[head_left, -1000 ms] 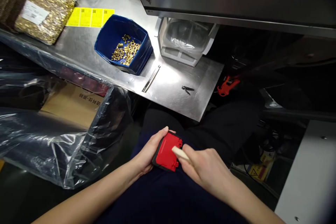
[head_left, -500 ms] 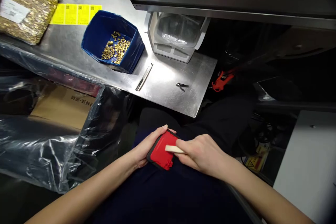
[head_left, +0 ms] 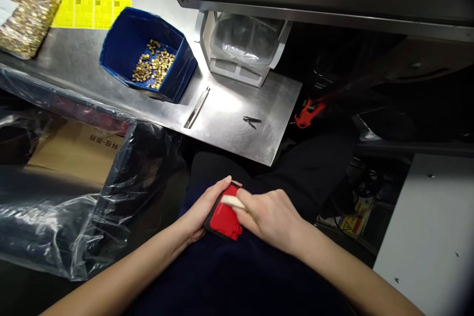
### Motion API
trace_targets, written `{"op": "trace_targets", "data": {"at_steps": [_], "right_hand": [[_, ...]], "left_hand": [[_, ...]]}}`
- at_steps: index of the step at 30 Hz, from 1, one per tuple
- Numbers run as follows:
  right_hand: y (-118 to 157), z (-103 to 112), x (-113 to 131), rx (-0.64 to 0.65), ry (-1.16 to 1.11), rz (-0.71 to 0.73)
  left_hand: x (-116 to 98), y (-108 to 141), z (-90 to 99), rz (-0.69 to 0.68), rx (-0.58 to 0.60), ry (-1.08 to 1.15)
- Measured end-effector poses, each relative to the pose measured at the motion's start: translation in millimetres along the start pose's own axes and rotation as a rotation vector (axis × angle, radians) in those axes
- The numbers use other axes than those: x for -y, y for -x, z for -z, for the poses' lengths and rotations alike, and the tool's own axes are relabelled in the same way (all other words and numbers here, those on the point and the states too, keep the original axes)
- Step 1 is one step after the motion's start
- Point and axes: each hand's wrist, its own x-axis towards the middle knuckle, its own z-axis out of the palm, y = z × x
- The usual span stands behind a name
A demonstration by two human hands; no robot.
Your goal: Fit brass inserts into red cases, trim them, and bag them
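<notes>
A red plastic part with a black rim [head_left: 223, 220] lies over my lap, and my left hand [head_left: 202, 207] is closed around its left edge, thumb at the top. Small red moulded details show at its lower right corner. My right hand [head_left: 268, 215] pinches a pale, flat-ended stick [head_left: 232, 201], whose tip lies over the upper part of the red face. Whether the tip presses on the surface I cannot tell. The right fingers hide the part's right side.
On the metal table [head_left: 237, 140] are a blue bin [head_left: 122, 44] of small brass pieces, a utility knife [head_left: 197, 107], nail clippers [head_left: 252, 120], yellow labels [head_left: 84, 12] and a bag of brass parts [head_left: 25, 5]. A plastic-lined box [head_left: 74, 150] stands left; a white panel [head_left: 418, 227] is right.
My right hand has moved left and slightly up, carrying the stick's tip across the red face towards its upper left. The whole view has shifted slightly, with the table things now further left.
</notes>
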Motion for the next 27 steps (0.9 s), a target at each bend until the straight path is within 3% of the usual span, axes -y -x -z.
{"op": "trace_targets", "data": {"at_steps": [2,7,9,12,15,17,19,22,25,27], "right_hand": [[3,2,3,0.003,0.009,-0.063],[5,14,1,-0.036,-0.104,-0.039],[-14,26,-7,-0.160,-0.194,-0.140],[-68,49,-17,-0.329,-0.258,-0.272],[-115,68,-18,-0.334,-0.145,-0.363],[-121,75,-25,-0.336,0.002,-0.444],[-106,80,-50,-0.353,0.178,-0.522],[-72,83,-123,-0.344,0.440,-0.617],[-61,78,-204,-0.303,0.704,-0.476],[-69,73,-240,-0.255,0.782,-0.397]], "left_hand": [[0,0,1.0,0.027,-0.018,0.029],[-9,-1,0.9,0.008,-0.027,0.090],[-13,-1,2.1,-0.036,-0.045,0.130],[-17,0,9.7,-0.136,-0.078,0.199],[-18,-1,23.5,-0.217,-0.060,0.269],[-17,-2,33.4,-0.238,-0.029,0.322],[-15,-4,41.9,-0.243,0.009,0.371],[-12,-9,49.9,-0.273,0.056,0.384],[-8,-16,51.8,-0.293,0.100,0.362],[-7,-19,50.7,-0.288,0.130,0.359]]}}
